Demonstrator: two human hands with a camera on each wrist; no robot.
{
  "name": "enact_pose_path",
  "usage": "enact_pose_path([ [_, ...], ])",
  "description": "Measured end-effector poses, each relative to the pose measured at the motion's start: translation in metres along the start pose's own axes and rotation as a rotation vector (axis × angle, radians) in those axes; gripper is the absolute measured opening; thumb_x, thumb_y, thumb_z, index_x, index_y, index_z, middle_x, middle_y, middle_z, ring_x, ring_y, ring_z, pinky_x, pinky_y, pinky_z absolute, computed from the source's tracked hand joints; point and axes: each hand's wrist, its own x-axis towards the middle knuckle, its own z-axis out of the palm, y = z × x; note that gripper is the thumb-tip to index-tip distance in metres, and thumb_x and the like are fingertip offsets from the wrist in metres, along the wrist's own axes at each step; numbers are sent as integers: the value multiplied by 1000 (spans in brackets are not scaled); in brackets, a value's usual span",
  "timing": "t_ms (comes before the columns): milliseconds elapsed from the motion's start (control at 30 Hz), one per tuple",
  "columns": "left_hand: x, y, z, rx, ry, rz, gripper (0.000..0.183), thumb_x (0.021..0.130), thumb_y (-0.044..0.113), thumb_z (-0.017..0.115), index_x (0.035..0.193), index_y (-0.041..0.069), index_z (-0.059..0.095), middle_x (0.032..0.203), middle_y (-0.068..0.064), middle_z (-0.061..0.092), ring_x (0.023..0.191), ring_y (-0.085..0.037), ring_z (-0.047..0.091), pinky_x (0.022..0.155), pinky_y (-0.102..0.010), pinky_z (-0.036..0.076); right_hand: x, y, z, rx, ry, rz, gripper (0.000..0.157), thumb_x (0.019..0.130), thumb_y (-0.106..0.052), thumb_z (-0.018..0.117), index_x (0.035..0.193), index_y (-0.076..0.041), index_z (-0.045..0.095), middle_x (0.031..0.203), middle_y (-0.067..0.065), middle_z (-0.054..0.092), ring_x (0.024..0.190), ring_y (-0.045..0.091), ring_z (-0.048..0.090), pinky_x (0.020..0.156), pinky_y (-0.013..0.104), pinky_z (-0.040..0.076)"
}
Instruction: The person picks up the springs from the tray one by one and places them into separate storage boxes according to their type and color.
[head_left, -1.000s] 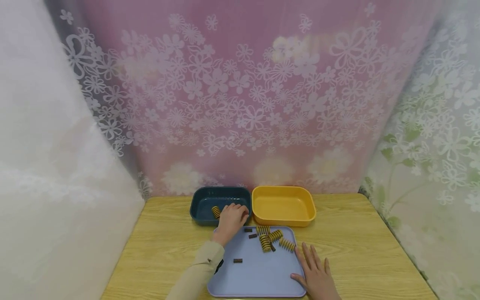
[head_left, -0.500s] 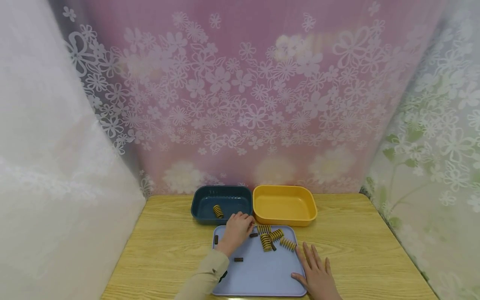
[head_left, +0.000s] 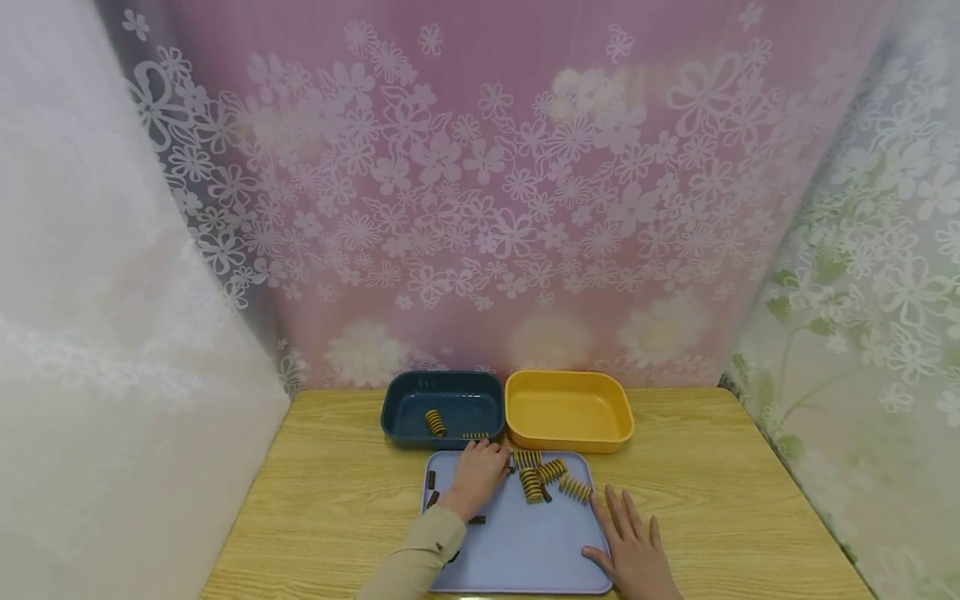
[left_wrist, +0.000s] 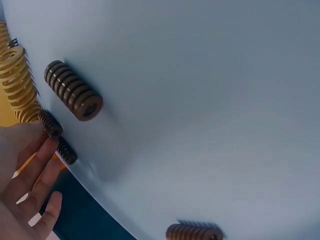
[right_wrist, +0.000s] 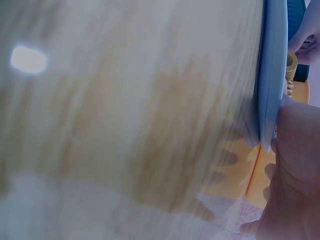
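Note:
My left hand (head_left: 478, 477) reaches over the tray's far edge. In the left wrist view, its thumb and index fingertips pinch a small dark brown coil spring (left_wrist: 50, 124). A second small brown spring (left_wrist: 66, 151) lies right beside those fingers. Larger in that view, another brown spring (left_wrist: 73, 91) rests on the pale blue tray (head_left: 525, 554). Several yellow springs (head_left: 551, 472) cluster at the tray's far right. With fingers spread, my right hand (head_left: 632, 542) rests along the tray's right edge, on the table. Its fingertips are partly hidden in the right wrist view.
Behind the tray stand a dark blue bin (head_left: 390, 425) with two yellow springs inside, one (head_left: 435, 423) fully visible, and a yellow bin (head_left: 628, 425). Brown springs (head_left: 432, 480) lie by the tray's left edge. A flowered curtain (head_left: 487, 208) hangs behind the wooden table (head_left: 720, 467).
My left hand has drawn back from the blue bin to the tray's far edge. A second yellow spring now shows in that bin. My right hand stays put.

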Motion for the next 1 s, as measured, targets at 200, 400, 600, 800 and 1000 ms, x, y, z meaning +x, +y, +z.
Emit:
enact_pose_path([
  [200,1,6,4,39,-57,0,25,88,38,79,105,21,76,96,5,72,89,-14,63,79,-31,49,-2,-3,-1,9,3,0,83,91,-62,61,156,-14,41,164,14,25,151,40,20,108,78,15],
  [400,1,7,4,62,-71,6,29,85,40,81,105,20,75,97,4,72,90,-15,64,81,-32,50,-2,-6,-2,10,5,-2,83,91,-62,61,155,-14,41,164,14,26,150,41,21,108,78,16],
  [600,-1,4,3,66,49,15,21,88,36,79,98,19,74,90,2,69,85,-16,66,76,-32,52,-2,-4,-2,9,18,-8,82,91,-59,63,155,-13,42,164,15,27,150,41,23,108,78,17],
  [800,3,1,-2,67,158,24,19,87,34,78,96,18,72,89,2,68,85,-17,67,77,-34,55,-2,-2,-1,11,25,-9,83,90,-59,64,155,-13,42,164,15,27,150,41,22,108,78,17],
  [1000,10,-2,-13,39,191,34,19,87,32,79,96,17,72,87,2,67,80,-16,65,71,-32,52,-1,0,2,1,28,-12,83,90,-61,62,156,-14,41,164,14,27,150,41,22,108,78,17],
])
